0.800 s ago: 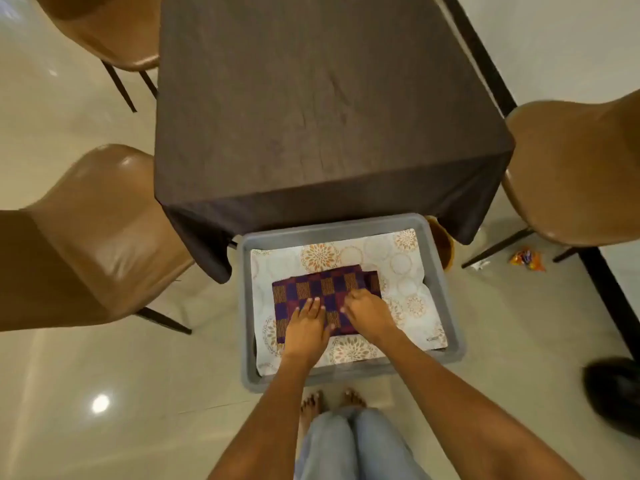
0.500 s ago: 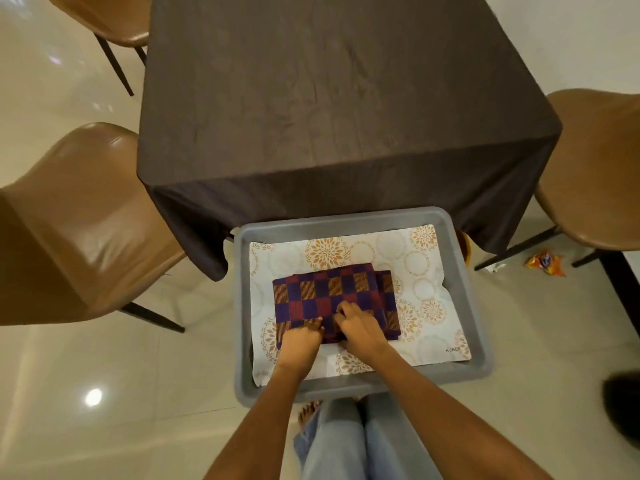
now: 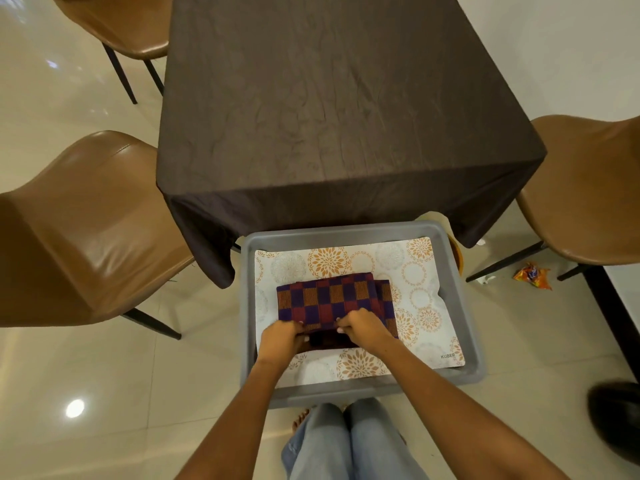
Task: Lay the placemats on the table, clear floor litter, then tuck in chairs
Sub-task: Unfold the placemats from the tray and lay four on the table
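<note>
Step in hand, judged: lifting the folded checked placemat (image 3: 332,299) out of the grey tub (image 3: 464,306) on the floor, just in front of the table (image 3: 329,98). Left hand (image 3: 280,341) and right hand (image 3: 363,329) both sit at the near edge of the fold, fingers curled and pinching the top layers; thumbs are under the cloth, can't see how many layers each holds. The near edge looks slightly raised, w/ dark shadow beneath. To do it well: take the whole fold, not only the top ply, else it will open in the air; keep hands apart enough to carry the width, lift straight up to clear the tub wall, then open it flat on the table. Watch that the floral mat (image 3: 415,296) below doesn't drag up w/ it. Materials: checked mat is woven cloth, purple/maroon/orange squares, soft, limp, several plies thick, edges stepped at right side. Floral mat is thin, smooth sheet, prob. plastic or coated, pale w/ orange and grey rosettes, lies flat, its near right corner riding up the tub wall; small printed word at that corner. Tub: rigid matte plastic, rectangular, rounded corners, low sloped walls. Table is covered by dark brown cloth, creased, hanging over the near edge and corners. Chairs (image 3: 86,220) are tan, glossy leather-like shells on thin black legs, all pulled out. Floor is polished pale tile, reflective. Orange wrapper (image 3: 531,275) is crinkled foil-like litter near right chair leg; small white scrap (image 3: 488,279) just beside.
</note>
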